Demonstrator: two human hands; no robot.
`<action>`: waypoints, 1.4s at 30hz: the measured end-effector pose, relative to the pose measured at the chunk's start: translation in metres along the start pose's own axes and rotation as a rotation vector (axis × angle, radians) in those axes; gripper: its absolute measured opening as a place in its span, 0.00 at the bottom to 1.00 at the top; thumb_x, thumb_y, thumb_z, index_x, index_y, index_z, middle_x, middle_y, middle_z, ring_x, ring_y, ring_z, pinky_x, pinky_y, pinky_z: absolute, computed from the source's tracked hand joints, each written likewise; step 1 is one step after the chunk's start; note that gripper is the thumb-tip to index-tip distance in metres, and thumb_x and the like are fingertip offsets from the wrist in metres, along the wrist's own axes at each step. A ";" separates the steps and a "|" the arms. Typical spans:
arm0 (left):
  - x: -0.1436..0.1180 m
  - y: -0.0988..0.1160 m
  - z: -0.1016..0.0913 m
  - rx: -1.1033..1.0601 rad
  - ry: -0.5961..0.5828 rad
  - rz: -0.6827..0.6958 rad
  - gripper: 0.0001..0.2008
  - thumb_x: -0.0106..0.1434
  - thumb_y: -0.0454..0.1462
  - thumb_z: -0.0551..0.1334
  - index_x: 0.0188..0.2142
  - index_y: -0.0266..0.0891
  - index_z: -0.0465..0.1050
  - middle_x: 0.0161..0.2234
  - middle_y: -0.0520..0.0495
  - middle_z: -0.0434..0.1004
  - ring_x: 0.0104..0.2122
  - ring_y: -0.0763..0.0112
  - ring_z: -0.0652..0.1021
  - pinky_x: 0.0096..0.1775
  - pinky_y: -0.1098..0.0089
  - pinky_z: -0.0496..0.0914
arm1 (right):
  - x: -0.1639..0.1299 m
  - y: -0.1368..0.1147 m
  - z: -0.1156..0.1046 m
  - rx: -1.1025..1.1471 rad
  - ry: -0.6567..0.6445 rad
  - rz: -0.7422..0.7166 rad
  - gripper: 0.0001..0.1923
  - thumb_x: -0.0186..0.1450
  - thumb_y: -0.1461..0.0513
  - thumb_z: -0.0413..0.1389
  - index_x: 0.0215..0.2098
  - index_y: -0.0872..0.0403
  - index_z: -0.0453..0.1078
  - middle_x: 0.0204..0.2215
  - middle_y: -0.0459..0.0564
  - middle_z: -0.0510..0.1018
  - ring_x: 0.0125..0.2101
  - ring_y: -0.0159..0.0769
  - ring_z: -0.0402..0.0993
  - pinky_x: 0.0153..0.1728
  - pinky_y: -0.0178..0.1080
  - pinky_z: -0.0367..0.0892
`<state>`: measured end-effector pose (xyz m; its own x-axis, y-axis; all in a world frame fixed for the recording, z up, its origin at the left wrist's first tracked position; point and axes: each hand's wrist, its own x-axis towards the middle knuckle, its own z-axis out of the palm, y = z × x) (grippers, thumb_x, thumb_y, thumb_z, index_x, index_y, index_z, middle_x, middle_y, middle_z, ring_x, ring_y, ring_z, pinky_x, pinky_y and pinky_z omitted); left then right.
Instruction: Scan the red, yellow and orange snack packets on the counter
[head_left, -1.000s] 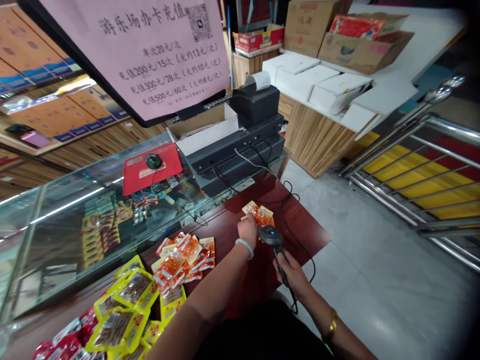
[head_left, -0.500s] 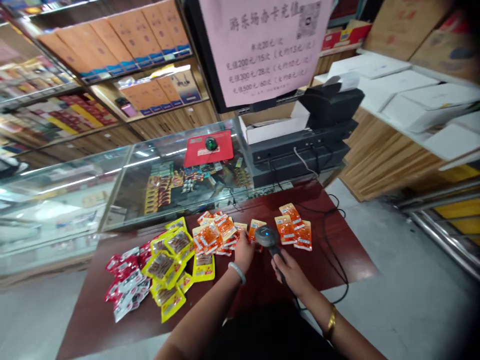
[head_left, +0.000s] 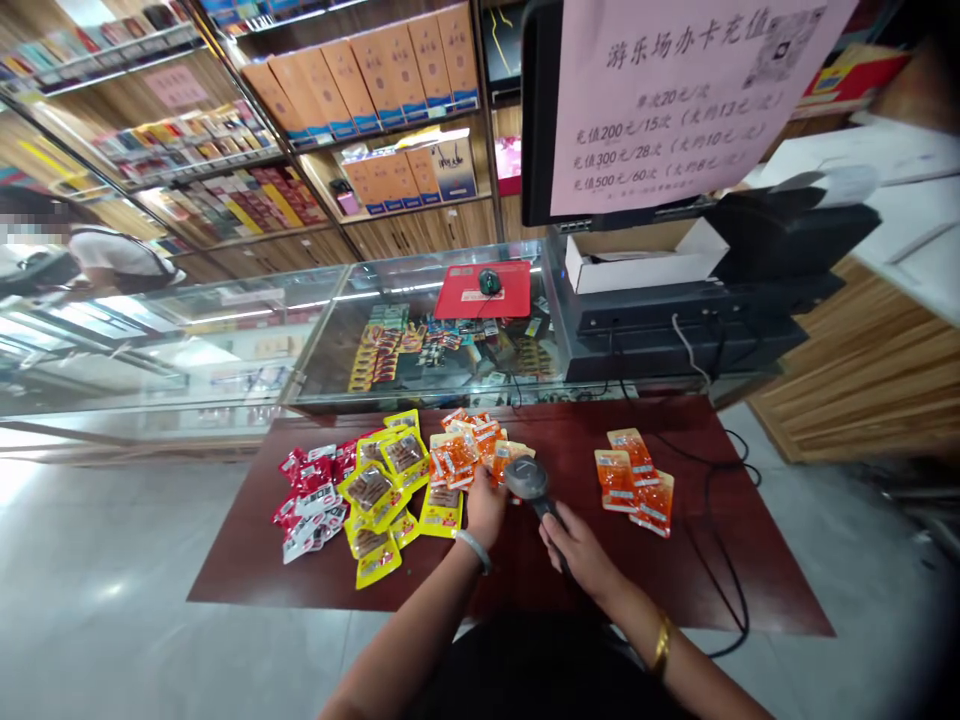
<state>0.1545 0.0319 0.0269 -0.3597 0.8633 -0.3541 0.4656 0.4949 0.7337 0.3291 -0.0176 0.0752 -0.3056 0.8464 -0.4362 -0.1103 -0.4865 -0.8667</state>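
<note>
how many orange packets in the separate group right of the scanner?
3 orange packets: one at the back, one on the left, one at the front right, overlapping on the red table. Another could be hidden beneath.

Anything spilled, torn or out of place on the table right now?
Nothing stands out. Snack packets lie in loose piles; three orange packets sit apart on the table. Right hand holds the scanner.
</note>
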 end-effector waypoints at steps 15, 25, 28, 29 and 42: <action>-0.007 0.061 0.083 0.444 -0.122 0.475 0.13 0.62 0.36 0.58 0.46 0.41 0.68 0.45 0.39 0.72 0.48 0.57 0.71 0.50 0.61 0.62 | -0.026 0.017 -0.058 0.179 0.292 0.033 0.24 0.60 0.40 0.57 0.32 0.52 0.63 0.20 0.38 0.64 0.15 0.24 0.58 0.16 0.30 0.55; -0.031 0.102 0.163 0.648 -0.255 0.479 0.23 0.61 0.45 0.58 0.53 0.39 0.64 0.57 0.35 0.64 0.55 0.50 0.64 0.53 0.57 0.57 | -0.052 0.026 -0.091 0.335 0.513 0.070 0.32 0.54 0.38 0.60 0.45 0.51 0.64 0.20 0.37 0.65 0.13 0.23 0.58 0.14 0.29 0.55; -0.032 0.104 0.167 0.688 -0.273 0.459 0.13 0.63 0.42 0.56 0.46 0.39 0.67 0.53 0.35 0.68 0.52 0.51 0.67 0.50 0.58 0.59 | -0.056 0.025 -0.092 0.342 0.524 0.059 0.34 0.53 0.38 0.60 0.46 0.51 0.65 0.20 0.37 0.65 0.13 0.23 0.58 0.14 0.29 0.55; -0.031 0.104 0.167 0.698 -0.276 0.448 0.11 0.64 0.40 0.55 0.44 0.39 0.68 0.51 0.35 0.70 0.51 0.52 0.68 0.50 0.58 0.59 | -0.056 0.026 -0.092 0.339 0.521 0.053 0.34 0.53 0.38 0.60 0.46 0.51 0.65 0.20 0.37 0.65 0.13 0.24 0.58 0.14 0.29 0.55; -0.018 0.045 0.085 0.199 -0.243 0.210 0.14 0.58 0.35 0.64 0.41 0.40 0.62 0.36 0.45 0.78 0.36 0.66 0.78 0.36 0.71 0.66 | -0.042 0.010 -0.060 0.163 0.329 -0.030 0.23 0.61 0.41 0.56 0.33 0.52 0.63 0.21 0.39 0.65 0.15 0.23 0.58 0.16 0.30 0.55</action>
<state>0.2511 0.0475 0.0170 -0.0486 0.9344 -0.3529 0.6653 0.2938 0.6864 0.3975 -0.0448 0.0701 0.0172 0.8722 -0.4889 -0.2718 -0.4664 -0.8418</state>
